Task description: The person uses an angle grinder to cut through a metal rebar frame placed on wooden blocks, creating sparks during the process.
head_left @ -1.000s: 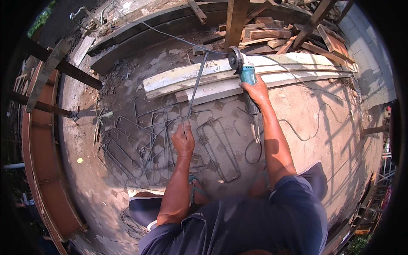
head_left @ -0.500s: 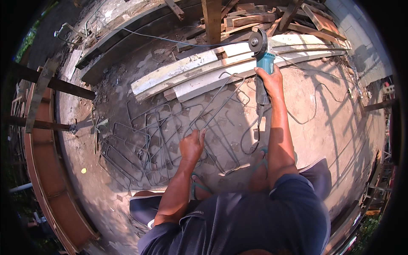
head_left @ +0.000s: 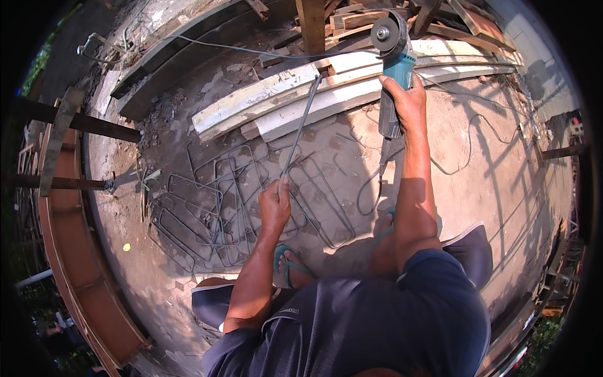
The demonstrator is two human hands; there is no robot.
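My right hand (head_left: 409, 105) is closed round the body of a teal and black angle grinder (head_left: 398, 68). Its round cutting disc points away from me, and its cord hangs down beside my forearm. My left hand (head_left: 274, 205) grips the near end of a thin steel rod (head_left: 304, 124), possibly a bent stirrup seen edge-on. The rod slants up and away, and its far end overlaps the white-coated beams in view. Contact there I cannot tell. Disc and rod are apart. Below and left of my left hand, several bent steel stirrups (head_left: 233, 182) lie tangled on the ground.
White-coated beams (head_left: 282, 119) lie across the ground ahead. Behind them is a pile of scrap wood (head_left: 370, 22) by an upright wooden post (head_left: 311, 28). A loose power cord (head_left: 468, 147) winds over the ground at right. Dark timbers (head_left: 103, 129) jut in from the left.
The steel in my left hand has turned from a wide bent shape to a narrow line slanting away. My right hand has moved the grinder slightly farther away and right.
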